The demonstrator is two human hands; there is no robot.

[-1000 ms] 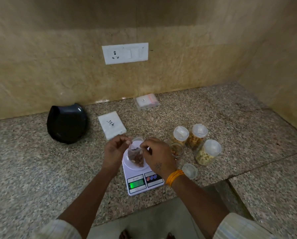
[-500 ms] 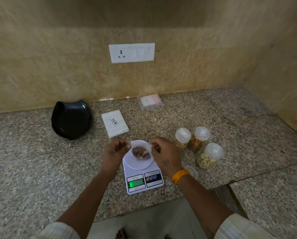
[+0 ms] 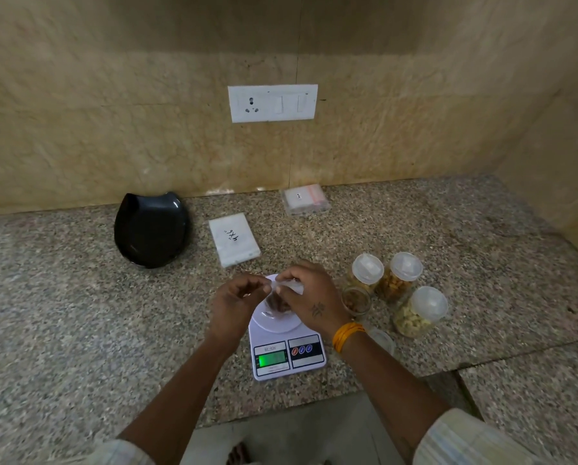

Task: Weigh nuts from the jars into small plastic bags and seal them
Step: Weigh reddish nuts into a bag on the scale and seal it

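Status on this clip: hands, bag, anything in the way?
Left hand and right hand both pinching bag top over scale. Brown nuts inside. Open jar beside right wrist.

Two bare forearms, no gloves, no rings visible on the hands. Left hand (image 3: 235, 305): no markings seen. Right hand (image 3: 309, 298): small dark tattoo (image 3: 317, 309) on the back, branching, leaf-like shape. Orange thread band (image 3: 346, 335), several strands, wrapped around right wrist. Sleeves pushed up above both elbows: left sleeve (image 3: 113, 454) pale cream, light fabric; right sleeve (image 3: 482, 441) pale cream with faint blue stripes. Bare toes (image 3: 237, 456) at bottom edge, partly cut off.
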